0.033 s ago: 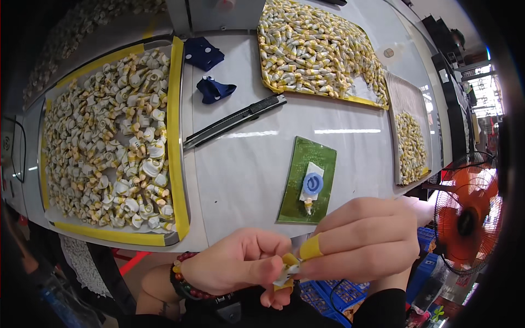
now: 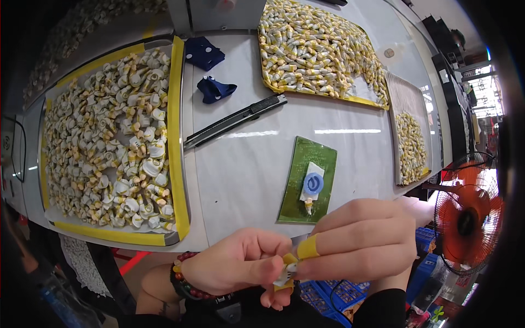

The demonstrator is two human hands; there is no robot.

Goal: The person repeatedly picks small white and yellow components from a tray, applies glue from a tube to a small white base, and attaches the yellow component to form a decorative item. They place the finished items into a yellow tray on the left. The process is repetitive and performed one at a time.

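Low in front of me, above the near table edge, both hands meet around a small white piece with dark marks. My left hand is closed, pinching it between thumb and fingers. My right hand comes from the right, with its fingertips closed on the piece's other side; yellow tape wraps one of its fingers. Fingers hide much of the piece. Just beyond lies a green rectangular plate bearing a blue ring on a white slip, with a small yellow-banded tapered piece below it.
A yellow-edged tray of crumpled white-and-yellow pieces stands left. Behind are a tray of tapered pieces, and a part-filled tray at right. A utility knife and dark blue cloth bits lie mid-table. An orange fan stands right.
My right hand's fingers have shifted very slightly toward the left on the small white piece. The left hand keeps its place, and the things on the table stay put.
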